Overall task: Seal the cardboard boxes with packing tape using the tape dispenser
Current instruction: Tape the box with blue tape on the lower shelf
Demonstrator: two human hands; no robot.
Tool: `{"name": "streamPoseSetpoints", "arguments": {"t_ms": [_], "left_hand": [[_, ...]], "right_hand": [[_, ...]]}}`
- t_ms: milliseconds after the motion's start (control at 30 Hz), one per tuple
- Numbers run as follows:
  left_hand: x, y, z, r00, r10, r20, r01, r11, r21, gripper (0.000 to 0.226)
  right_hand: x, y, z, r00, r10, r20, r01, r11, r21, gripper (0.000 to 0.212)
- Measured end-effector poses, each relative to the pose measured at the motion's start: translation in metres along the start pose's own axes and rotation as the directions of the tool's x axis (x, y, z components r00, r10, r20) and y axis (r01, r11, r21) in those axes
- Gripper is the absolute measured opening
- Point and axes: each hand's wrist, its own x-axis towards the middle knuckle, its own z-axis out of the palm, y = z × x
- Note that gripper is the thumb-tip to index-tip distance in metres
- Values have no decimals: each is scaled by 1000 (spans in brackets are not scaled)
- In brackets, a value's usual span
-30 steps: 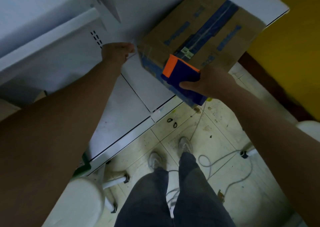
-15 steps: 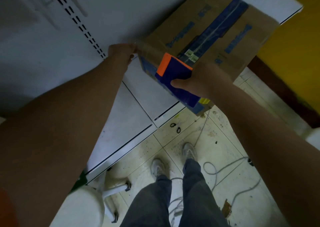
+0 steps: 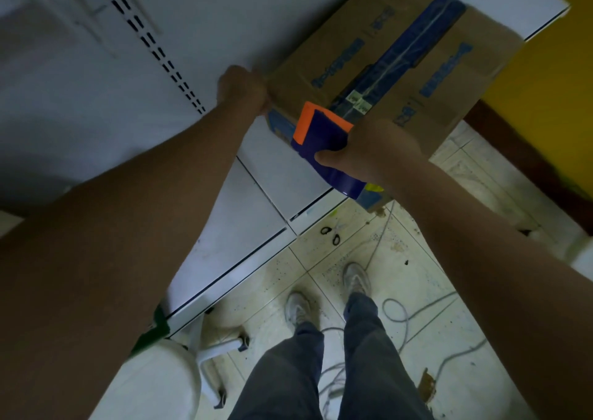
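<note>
Taping step underway: right hand (image 3: 375,153) grips tape dispenser (image 3: 324,143) at near side of cardboard box (image 3: 378,66) on table's (image 3: 224,227) front edge, left hand (image 3: 242,90) curled at box corner; next move likely draws the tape along the seam.

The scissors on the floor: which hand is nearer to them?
Right. The right hand grips the tape dispenser almost directly above the scissors in the picture; the left hand is further away, at the box corner.
</note>
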Motion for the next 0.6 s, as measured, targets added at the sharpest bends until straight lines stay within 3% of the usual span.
{"name": "streamPoseSetpoints", "arguments": {"t_ms": [67, 167, 267, 500, 600], "left_hand": [[-8, 5, 7, 991, -22, 134, 24, 1000, -13, 45], [-11, 7, 8, 976, -104, 189, 113, 993, -35, 43], [-12, 8, 3, 930, -222, 294, 213, 975, 63, 51], [-22, -1, 14, 887, -224, 405, 238, 971, 16, 54], [-25, 5, 14, 872, -245, 424, 204, 969, 141, 54]], "right_hand": [[0, 0, -1, 1000, 4, 6, -4, 1000, 12, 55], [-1, 0, -1, 1000, -1, 4, 1, 1000, 13, 55], [-3, 0, -1, 1000, -5, 4, 5, 1000, 5, 55], [-3, 1, -3, 999, -36, 39, 36, 999, 3, 56], [-4, -3, -5, 998, -47, 44, 48, 999, -25, 57]]}}
